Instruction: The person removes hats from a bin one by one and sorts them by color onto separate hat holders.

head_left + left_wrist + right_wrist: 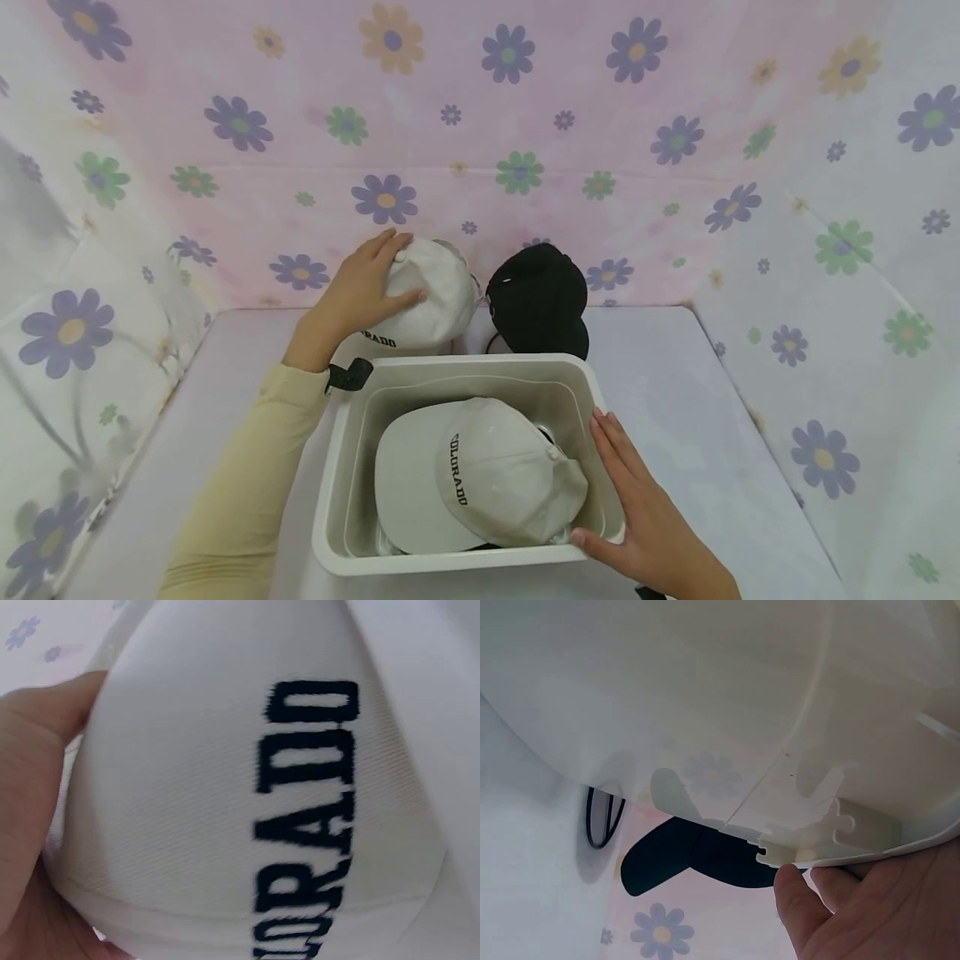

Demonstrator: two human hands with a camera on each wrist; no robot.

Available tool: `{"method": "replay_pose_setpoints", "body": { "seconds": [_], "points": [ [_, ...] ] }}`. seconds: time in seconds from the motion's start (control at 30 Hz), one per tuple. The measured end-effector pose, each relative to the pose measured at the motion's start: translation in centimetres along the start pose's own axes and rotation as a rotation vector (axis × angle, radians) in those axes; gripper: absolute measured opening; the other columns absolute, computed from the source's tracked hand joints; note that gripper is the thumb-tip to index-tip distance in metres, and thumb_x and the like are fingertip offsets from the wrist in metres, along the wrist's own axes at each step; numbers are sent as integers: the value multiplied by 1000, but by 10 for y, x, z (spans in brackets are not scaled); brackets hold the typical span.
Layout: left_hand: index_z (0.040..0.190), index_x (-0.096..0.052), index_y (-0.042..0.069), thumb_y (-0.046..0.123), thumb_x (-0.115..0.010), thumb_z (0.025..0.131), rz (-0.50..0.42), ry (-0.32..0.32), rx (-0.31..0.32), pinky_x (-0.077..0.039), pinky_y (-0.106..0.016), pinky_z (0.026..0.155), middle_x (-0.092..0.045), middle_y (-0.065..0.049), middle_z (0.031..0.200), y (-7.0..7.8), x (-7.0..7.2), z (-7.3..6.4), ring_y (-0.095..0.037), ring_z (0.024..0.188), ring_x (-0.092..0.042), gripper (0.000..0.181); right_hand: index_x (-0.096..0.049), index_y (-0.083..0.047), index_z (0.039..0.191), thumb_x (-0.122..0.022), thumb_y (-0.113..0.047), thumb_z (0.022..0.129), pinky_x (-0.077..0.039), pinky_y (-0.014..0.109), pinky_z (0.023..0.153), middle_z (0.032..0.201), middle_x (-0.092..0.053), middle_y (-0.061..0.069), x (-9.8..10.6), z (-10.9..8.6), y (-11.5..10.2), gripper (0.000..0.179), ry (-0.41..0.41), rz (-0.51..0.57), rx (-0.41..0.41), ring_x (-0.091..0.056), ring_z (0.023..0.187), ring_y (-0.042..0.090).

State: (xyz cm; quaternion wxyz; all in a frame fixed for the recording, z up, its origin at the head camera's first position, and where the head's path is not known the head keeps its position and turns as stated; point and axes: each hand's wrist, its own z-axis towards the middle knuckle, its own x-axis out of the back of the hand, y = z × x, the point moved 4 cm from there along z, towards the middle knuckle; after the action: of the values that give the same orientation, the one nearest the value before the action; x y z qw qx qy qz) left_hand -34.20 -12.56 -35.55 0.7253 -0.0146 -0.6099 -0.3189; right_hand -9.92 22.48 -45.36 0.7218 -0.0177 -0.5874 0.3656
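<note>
A white cap (438,296) with dark lettering stands behind the bin, and my left hand (367,279) grips its crown between thumb and fingers. Close up in the left wrist view, the lettering on this cap (187,787) fills the middle, with part of the hand (34,795) at the left edge. A second white cap (510,475), marked COLORADO, lies inside the white plastic bin (480,363) with its brim to the left. My right hand (648,508) rests on the bin's right side near the front corner, its fingers extended and thumb at the rim.
A black cap (540,300) sits behind the bin, right of the gripped cap. White tabletop (675,392) extends on both sides of the bin. A flowered cloth backdrop (465,150) rises behind the table and along its sides.
</note>
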Motion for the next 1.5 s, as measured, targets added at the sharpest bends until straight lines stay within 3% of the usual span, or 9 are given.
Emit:
{"method": "replay_pose_setpoints", "body": {
  "seconds": [0.27,0.43,0.7,1.0,1.23,1.37,1.5],
  "points": [
    [162,-23,8,40,-57,103,-43,-10,-30,-17,-62,122,-19,-26,166,-7,-5,-7,-44,153,-17,75,-19,-8,163,-84,-49,76,-6,7,116,170,-18,8,2,2,-1,116,-4,-8,-27,-10,158,18],
    [162,-27,13,43,-45,108,-115,22,-32,-18,-63,122,-21,-23,166,-12,-4,-9,-42,154,-18,64,-20,-6,163,-84,-48,77,-6,8,117,170,-18,12,2,1,0,115,5,0,0,-10,158,21],
    [159,-37,13,38,-51,107,-188,58,-32,-22,-61,121,-29,-23,164,-12,2,-11,-40,153,-24,59,-20,-5,163,-83,-50,79,-7,8,118,170,-18,12,1,1,-1,114,5,14,9,-10,158,22],
    [158,-33,2,32,-57,105,-223,70,-61,-19,-54,125,-32,-22,163,-13,7,-11,-39,153,-24,66,-20,-6,163,-83,-49,78,-6,8,118,170,-18,12,0,1,-1,114,5,13,3,-10,158,21],
    [158,-31,2,36,-61,103,-247,78,-35,-21,-54,124,-31,-21,163,-20,7,-14,-38,153,-25,72,-20,-6,163,-83,-50,78,-6,9,118,170,-18,11,0,1,0,114,9,6,3,-10,158,21],
    [160,-27,4,45,-56,104,-292,75,-14,-18,-57,124,-27,-19,165,-26,10,-22,-38,154,-21,75,-20,-6,163,-83,-49,78,-6,9,119,169,-19,12,0,0,0,114,9,10,6,-10,158,21],
    [161,-27,9,45,-49,106,-343,123,37,-19,-61,122,-27,-18,166,-36,14,-38,-39,154,-21,70,-19,-7,163,-84,-47,77,-6,7,117,170,-18,10,0,0,0,115,-4,4,-1,-8,158,19]
  ]
}}
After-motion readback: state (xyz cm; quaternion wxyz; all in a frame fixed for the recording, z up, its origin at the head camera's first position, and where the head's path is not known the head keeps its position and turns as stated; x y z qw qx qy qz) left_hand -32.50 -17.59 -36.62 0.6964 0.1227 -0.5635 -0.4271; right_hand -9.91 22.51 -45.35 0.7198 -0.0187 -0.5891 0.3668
